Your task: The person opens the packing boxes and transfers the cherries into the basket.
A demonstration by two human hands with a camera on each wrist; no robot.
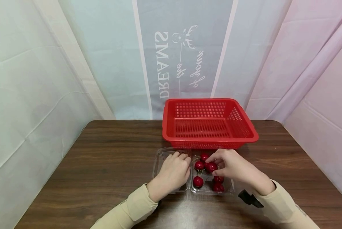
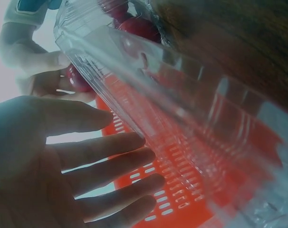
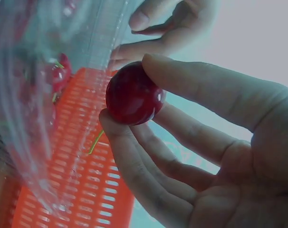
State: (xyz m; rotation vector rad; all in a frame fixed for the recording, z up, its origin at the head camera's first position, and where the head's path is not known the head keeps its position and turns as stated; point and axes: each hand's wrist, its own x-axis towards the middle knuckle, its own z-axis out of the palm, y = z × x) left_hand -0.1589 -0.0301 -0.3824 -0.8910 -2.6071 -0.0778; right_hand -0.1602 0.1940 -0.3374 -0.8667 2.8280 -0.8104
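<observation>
My right hand (image 1: 232, 165) pinches a dark red cherry (image 3: 134, 95) between thumb and fingertips; a green stem hangs below it in the right wrist view. It is over the right half of a hinged clear plastic box (image 1: 206, 191), where several more cherries (image 1: 198, 181) lie, some with stems. My left hand (image 1: 172, 171) is over the box's other half (image 1: 157, 162), to the left. In the left wrist view its fingers (image 2: 113, 152) are nearly straight and reach the clear plastic edge. Whether they press on it is hard to tell.
Just behind the plastic box stands a red perforated basket (image 1: 209, 140), with no fruit visible inside. Both are on a dark wooden table (image 1: 108, 171). A printed curtain (image 1: 185, 63) hangs behind the table, and pale cloth lines both sides.
</observation>
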